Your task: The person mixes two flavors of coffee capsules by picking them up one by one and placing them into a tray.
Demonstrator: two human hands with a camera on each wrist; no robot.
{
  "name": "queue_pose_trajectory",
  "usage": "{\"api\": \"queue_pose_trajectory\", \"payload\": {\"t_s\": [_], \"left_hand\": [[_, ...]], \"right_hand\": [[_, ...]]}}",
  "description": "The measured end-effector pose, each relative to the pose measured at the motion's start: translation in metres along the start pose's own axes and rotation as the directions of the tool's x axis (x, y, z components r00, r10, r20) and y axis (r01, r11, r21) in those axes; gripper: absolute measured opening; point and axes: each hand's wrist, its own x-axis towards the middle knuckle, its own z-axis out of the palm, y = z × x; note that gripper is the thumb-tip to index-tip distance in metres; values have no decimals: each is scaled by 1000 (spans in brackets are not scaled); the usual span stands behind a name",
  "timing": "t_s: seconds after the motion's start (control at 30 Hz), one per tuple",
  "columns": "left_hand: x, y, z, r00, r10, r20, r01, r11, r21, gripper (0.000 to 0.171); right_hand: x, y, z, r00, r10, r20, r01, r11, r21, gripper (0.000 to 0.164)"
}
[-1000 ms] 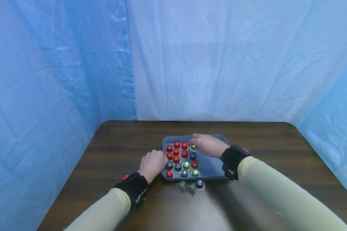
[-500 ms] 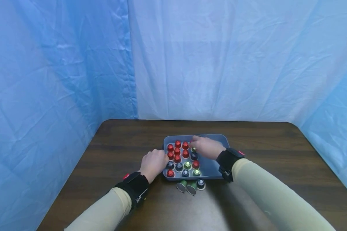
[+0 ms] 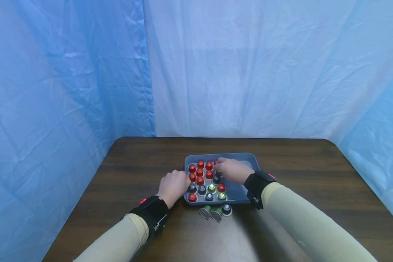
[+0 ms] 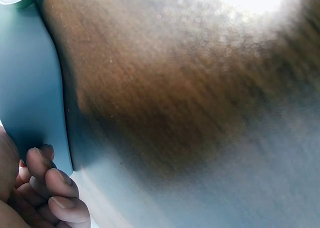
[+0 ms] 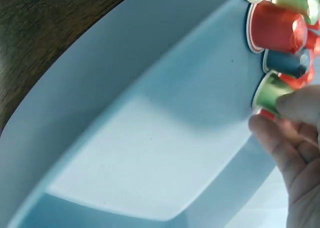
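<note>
My left hand (image 3: pixel 173 185) grips the left rim of a blue-grey tray (image 3: pixel 239 196), fingers curled in the left wrist view. Coffee capsules stand upside down in rows on the tray's left half. Over the right end of these rows, my right hand (image 3: pixel 234 171) pinches a red coffee capsule (image 3: pixel 216 162) at the far end of the rightmost row; fingers largely hide it. Its thumb overlaps the adjoining green capsule (image 5: pixel 270 90) in the right wrist view. A dark blue capsule (image 5: pixel 285 62) and another red capsule (image 5: pixel 277 27) follow in that row.
Two green capsules (image 3: pixel 216 214) lie on their sides on the brown table (image 3: pixel 150 153), just before the tray's near edge. A dark capsule (image 3: pixel 226 209) stands beside them. Blue sheets (image 3: pixel 249 72) hang behind the table and at its sides.
My right hand has shifted slightly towards me, and the red capsule shows at its fingertips. The green and dark blue capsules beneath it have moved nearer and left. My left hand stays put.
</note>
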Motion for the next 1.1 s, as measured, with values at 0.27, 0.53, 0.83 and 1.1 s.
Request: {"api": "queue_pose_trajectory", "payload": {"t_s": [0.27, 0.53, 0.83, 1.1], "left_hand": [[4, 0, 2, 1000, 1, -3, -1, 999, 35, 26], [2, -1, 2, 1000, 27, -14, -27, 999, 20, 28], [3, -2, 3, 996, 56, -65, -54, 998, 37, 32], [3, -2, 2, 998, 35, -56, -33, 999, 26, 28]], "right_hand": [[-14, -9, -11, 978, -144, -149, 130, 986, -103, 37], [-37, -48, -20, 870, -443, -218, 419, 896, -149, 40], [-55, -80, -7, 753, -643, -142, 615, 764, -196, 37], [-64, -85, 8, 696, -702, -151, 676, 711, -194, 34]]}}
